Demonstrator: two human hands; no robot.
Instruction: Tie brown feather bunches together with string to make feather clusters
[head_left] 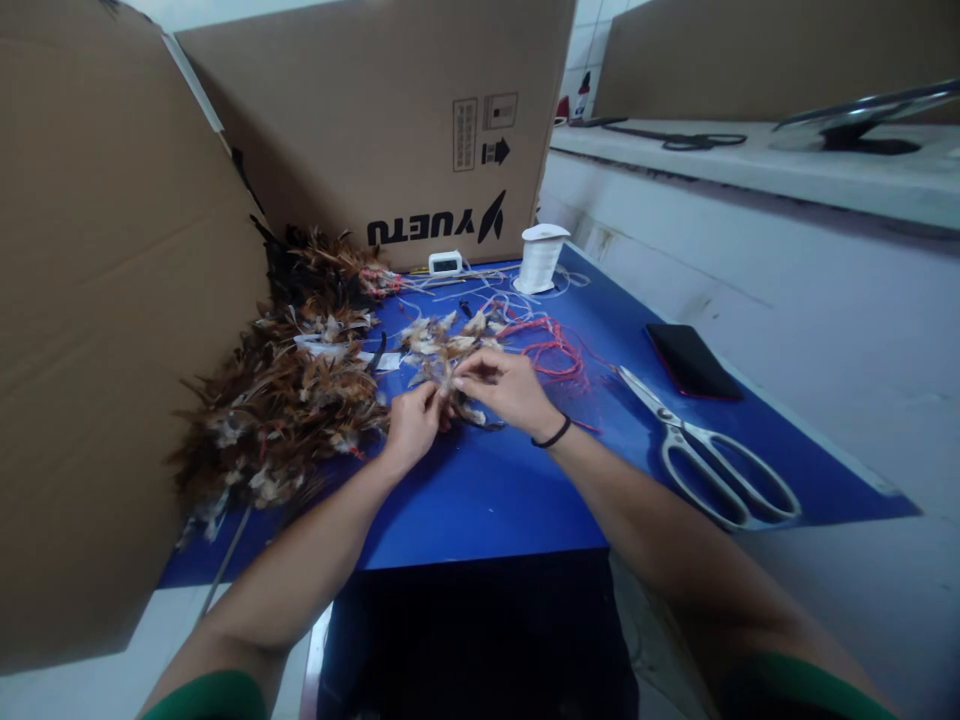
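Note:
Over the middle of the blue table, my left hand point(413, 425) pinches a small feather point(448, 382) between thumb and fingers. My right hand point(508, 388), with a black band at its wrist, is also closed in a pinch on the feather, close against the left fingertips. Just beyond the hands lies a small group of pale and brown feathers point(442, 338). To the left spreads a large heap of brown feathers point(292, 390). Red string point(559, 352) lies in a loose tangle right behind my right hand.
Large scissors point(705, 450) lie to the right, beside a dark phone point(694, 360). A white spool point(540, 258) and a small white device point(445, 263) stand at the back of the blue table point(487, 510). Cardboard boxes point(360, 110) wall the left and back; a ledge point(750, 165) runs along the right.

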